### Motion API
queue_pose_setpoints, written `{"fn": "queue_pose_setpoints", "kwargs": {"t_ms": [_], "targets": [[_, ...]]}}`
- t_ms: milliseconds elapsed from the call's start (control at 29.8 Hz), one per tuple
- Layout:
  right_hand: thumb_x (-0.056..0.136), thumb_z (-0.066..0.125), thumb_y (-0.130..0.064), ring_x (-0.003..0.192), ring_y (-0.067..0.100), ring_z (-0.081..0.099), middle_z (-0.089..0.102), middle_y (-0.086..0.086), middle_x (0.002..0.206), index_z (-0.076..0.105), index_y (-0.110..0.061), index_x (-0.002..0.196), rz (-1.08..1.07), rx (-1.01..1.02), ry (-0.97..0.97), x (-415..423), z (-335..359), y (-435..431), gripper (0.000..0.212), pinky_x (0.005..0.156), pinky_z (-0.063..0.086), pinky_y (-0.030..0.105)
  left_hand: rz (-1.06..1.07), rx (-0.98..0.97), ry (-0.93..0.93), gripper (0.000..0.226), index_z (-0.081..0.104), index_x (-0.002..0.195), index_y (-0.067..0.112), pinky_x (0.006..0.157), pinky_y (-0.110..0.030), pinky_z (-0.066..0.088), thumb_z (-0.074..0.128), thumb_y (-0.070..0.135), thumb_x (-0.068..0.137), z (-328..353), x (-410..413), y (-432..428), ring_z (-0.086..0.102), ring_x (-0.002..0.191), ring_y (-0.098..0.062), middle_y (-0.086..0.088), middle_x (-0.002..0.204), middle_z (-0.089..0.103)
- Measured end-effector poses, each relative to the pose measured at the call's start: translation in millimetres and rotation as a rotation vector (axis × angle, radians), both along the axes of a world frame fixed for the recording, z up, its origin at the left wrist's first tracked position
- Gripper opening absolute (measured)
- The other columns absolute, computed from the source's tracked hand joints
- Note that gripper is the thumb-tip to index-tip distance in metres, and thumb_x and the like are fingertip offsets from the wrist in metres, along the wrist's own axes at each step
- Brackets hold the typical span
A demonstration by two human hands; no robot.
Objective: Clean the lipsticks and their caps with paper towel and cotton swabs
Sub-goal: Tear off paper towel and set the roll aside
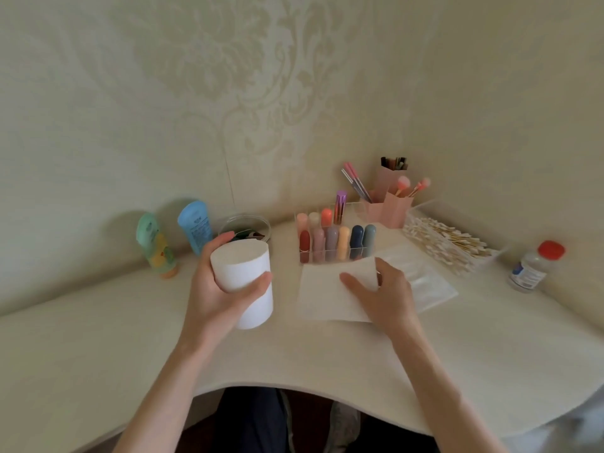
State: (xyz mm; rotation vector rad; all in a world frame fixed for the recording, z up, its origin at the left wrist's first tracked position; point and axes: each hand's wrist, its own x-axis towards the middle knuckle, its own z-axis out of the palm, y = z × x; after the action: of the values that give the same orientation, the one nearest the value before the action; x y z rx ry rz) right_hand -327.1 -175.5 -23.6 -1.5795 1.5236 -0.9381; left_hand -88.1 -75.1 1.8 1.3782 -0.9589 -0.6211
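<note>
My left hand (215,289) grips a white paper towel roll (248,279), held tilted just above the table. My right hand (382,292) pinches the edge of a white paper towel sheet (323,295) that lies flat on the table in front of a clear organizer (336,253). Several capped lipsticks (336,240) in red, pink, grey, orange and blue stand in the organizer. A clear tray of cotton swabs (447,243) sits to the right of it.
Green (157,246) and blue (196,227) tubes lean on the wall at the left, beside a clear round jar (245,223). Pink brush holders (392,201) stand behind the organizer. A red-capped bottle (536,266) stands far right. The table's curved front edge (294,393) is near me.
</note>
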Motion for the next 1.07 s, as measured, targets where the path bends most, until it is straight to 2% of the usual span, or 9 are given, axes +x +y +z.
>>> {"fn": "queue_pose_setpoints", "kwargs": {"t_ms": [101,168,235,369,503,603,704,838,1073], "targets": [[0.086,0.082,-0.043,0.108,0.024,0.06,0.062,0.0,0.119,0.052,-0.026,0.143,0.035,-0.205,0.447,4.4,-7.1,10.6,0.067,0.079,0.052,0.036,0.003,-0.042,-0.045,0.094,0.05,0.141,0.033,0.089,-0.02,0.056,0.098,0.029,0.06,-1.1,3.2,3.9,0.064,0.112,0.001,0.021,0.126,0.064],[0.081,0.087,-0.032,0.11,0.027,0.054,0.056,0.003,0.122,0.058,-0.019,0.137,0.043,-0.484,0.595,5.7,-12.0,12.8,0.064,0.08,0.053,0.039,0.002,-0.062,-0.047,0.095,0.05,0.141,0.033,0.088,-0.014,0.054,0.1,0.026,0.061,-2.0,5.6,5.1,0.063,0.112,0.003,0.025,0.123,0.063],[0.082,0.085,-0.021,0.108,0.022,0.056,0.061,-0.001,0.116,0.071,-0.02,0.118,0.124,-0.617,0.498,7.3,-11.1,12.3,0.038,0.084,0.052,0.038,0.003,-0.075,-0.047,0.092,0.048,0.142,0.033,0.088,-0.011,0.052,0.097,0.018,0.065,-3.7,8.0,5.6,0.062,0.113,0.004,0.025,0.125,0.062],[0.089,0.079,-0.025,0.096,0.016,0.062,0.07,-0.014,0.1,0.077,-0.028,0.094,0.296,-0.545,0.485,12.0,-13.0,15.8,0.007,0.084,0.048,0.037,0.019,-0.098,-0.039,0.097,0.045,0.145,0.036,0.089,-0.01,0.051,0.097,0.013,0.066,-6.9,14.1,8.6,0.063,0.113,0.003,0.022,0.127,0.062],[0.086,0.082,-0.019,0.09,0.018,0.065,0.07,-0.012,0.096,0.077,-0.026,0.089,0.276,-0.55,0.452,14.5,-12.6,14.7,0.009,0.081,0.05,0.039,0.059,-0.121,-0.063,0.096,0.044,0.146,0.034,0.095,-0.013,0.05,0.094,0.008,0.069,-10.1,26.8,16.8,0.061,0.117,0.002,0.03,0.127,0.06],[0.083,0.086,-0.014,0.088,0.017,0.067,0.071,-0.013,0.096,0.08,-0.024,0.092,0.282,-0.568,0.401,32.3,-6.0,16.2,0.014,0.077,0.045,0.03,0.127,-0.148,-0.096,0.095,0.045,0.145,0.032,0.095,-0.01,0.046,0.096,0.009,0.068,-15.3,38.3,27.3,0.059,0.118,0.002,0.034,0.123,0.058],[0.087,0.082,-0.022,0.094,0.006,0.063,0.066,-0.023,0.102,0.079,-0.031,0.098,0.38,-0.528,0.345,64.9,-2.1,20.8,0.014,0.081,0.045,0.027,0.206,-0.175,-0.097,0.096,0.044,0.145,0.034,0.099,-0.013,0.046,0.096,0.011,0.068,-19.3,53.9,39.8,0.058,0.123,-0.003,0.025,0.129,0.058],[0.088,0.08,-0.024,0.093,0.004,0.063,0.067,-0.02,0.102,0.078,-0.033,0.1,0.483,-0.505,0.294,102.2,-5.6,23.4,0.015,0.082,0.048,0.026,0.286,-0.165,-0.085,0.099,0.039,0.148,0.031,0.097,-0.01,0.044,0.095,0.009,0.069,-21.6,78.8,55.8,0.057,0.12,0.002,0.033,0.125,0.056],[0.086,0.081,-0.021,0.092,0.009,0.066,0.065,-0.018,0.099,0.079,-0.032,0.1,0.545,-0.497,0.248,144.8,-12.8,30.8,0.017,0.084,0.052,0.029,0.345,-0.151,-0.126,0.102,0.023,0.157,0.025,0.104,-0.014,0.046,0.088,0.006,0.08,-28.4,108.5,67.8,0.046,0.136,-0.012,-0.005,0.152,0.04]]}}
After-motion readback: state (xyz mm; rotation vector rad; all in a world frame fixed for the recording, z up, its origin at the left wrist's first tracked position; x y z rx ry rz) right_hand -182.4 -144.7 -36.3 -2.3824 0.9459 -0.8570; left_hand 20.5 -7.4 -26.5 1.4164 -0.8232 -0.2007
